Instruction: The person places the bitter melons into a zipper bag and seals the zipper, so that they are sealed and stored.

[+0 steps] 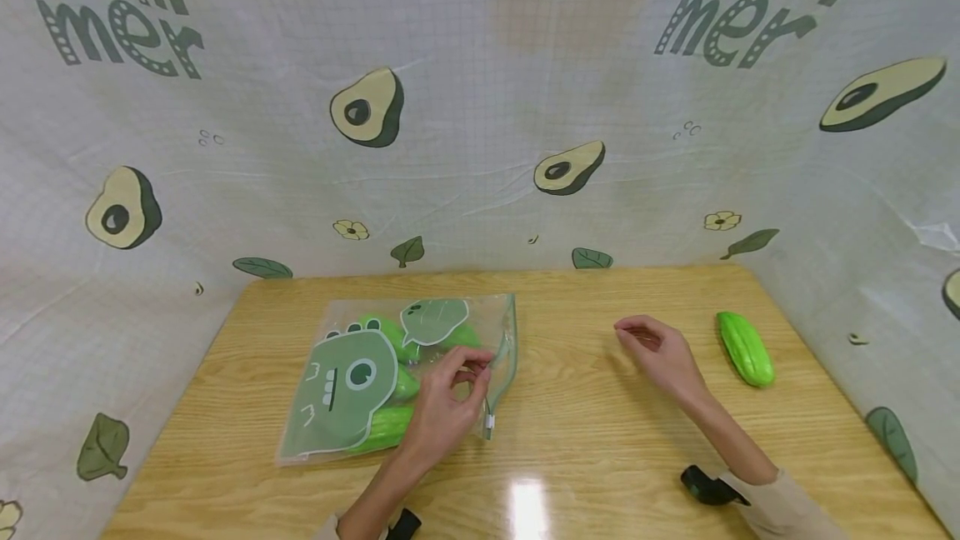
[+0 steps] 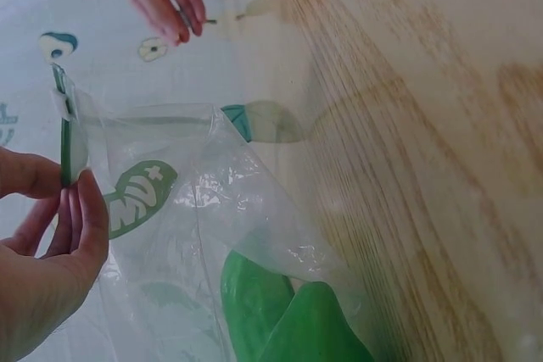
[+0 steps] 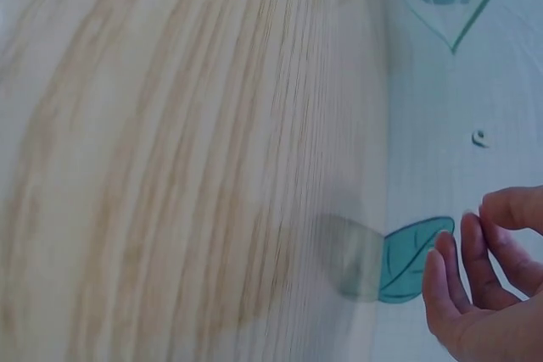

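A clear zip bag printed with a green cartoon monster lies on the table at the left, with several green vegetable-shaped items inside. My left hand pinches the bag's green-edged opening between thumb and fingers, lifting that edge. The white slider sits at the near end of the zip strip. To the right, my right hand hovers over the table with loosely curved fingers and holds nothing. A ribbed green vegetable, like a short cucumber, lies beyond it near the right edge.
The wooden table has a pale cloth with avocado and leaf prints hanging behind it and at both sides. Dark bands are worn at the wrists.
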### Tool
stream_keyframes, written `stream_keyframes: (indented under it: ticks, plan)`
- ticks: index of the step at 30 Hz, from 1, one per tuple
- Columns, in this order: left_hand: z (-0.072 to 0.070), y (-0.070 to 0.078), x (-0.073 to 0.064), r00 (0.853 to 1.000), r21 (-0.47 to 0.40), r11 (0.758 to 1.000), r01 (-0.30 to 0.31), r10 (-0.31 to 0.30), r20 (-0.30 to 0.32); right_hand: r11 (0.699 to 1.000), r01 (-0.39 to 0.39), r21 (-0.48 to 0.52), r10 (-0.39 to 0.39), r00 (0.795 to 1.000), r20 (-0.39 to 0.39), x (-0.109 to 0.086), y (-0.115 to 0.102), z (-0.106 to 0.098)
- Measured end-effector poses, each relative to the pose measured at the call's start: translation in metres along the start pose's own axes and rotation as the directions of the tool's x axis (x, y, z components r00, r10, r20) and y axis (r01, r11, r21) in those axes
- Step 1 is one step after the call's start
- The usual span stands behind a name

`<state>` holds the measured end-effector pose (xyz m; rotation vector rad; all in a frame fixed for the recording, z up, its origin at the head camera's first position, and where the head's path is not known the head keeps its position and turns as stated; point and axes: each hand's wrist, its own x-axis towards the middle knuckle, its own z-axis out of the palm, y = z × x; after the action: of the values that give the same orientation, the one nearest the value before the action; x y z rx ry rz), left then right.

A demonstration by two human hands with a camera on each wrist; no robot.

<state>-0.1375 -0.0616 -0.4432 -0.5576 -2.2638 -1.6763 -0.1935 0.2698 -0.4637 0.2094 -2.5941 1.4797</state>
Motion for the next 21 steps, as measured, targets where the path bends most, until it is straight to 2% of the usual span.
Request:
stream_keyframes:
  ticks: [7,13,21]
  plan:
    - [-0.001,-0.001,-0.001,1.0,0.003,1.0,-0.013,0.013,0.001,0.999,0.012,-0.032,-0.014,0.999,-0.041,-0.005,0.006,-0.013]
    - [-0.001,0.001,-0.001,1.0,-0.01,1.0,0.003,-0.003,0.002,0.999,0.035,-0.028,-0.037,0.997,-0.069,-0.008,0.017,-0.022]
    - [0.0,0.001,-0.001,1.0,-0.013,1.0,0.001,-0.001,0.002,0.998,0.027,-0.05,-0.033,0.993,-0.115,-0.011,0.029,-0.038]
